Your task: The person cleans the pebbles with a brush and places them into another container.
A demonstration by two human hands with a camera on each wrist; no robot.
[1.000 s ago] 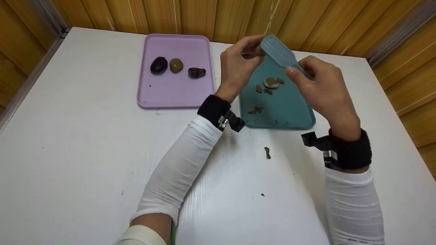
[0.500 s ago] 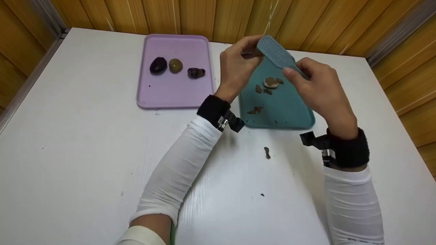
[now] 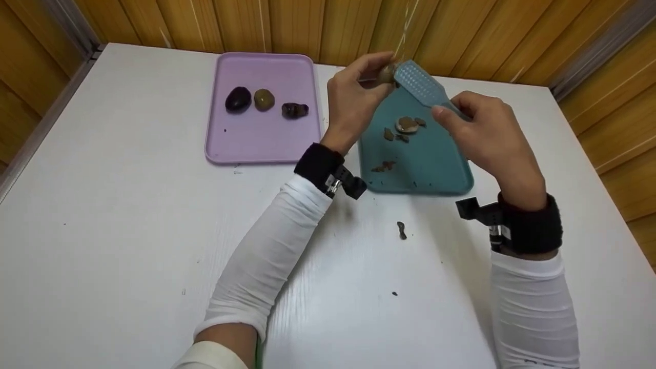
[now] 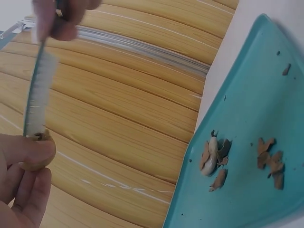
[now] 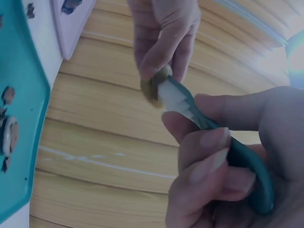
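Since the earlier frame the brush head has shifted back against the nut, so scrubbing continues. Below both hands: teal tray with shell bits. Right hand grips the brush handle; left hand pinches the nut at its fingertips.

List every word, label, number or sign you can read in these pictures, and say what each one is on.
None can be read.
The brush in the right hand shows only rows of dots, no lettering.
The small nut pinched by the left hand is unmarked.
The teal tray and the purple tray carry no print.
The wristbands' small metal parts are too small to tell.
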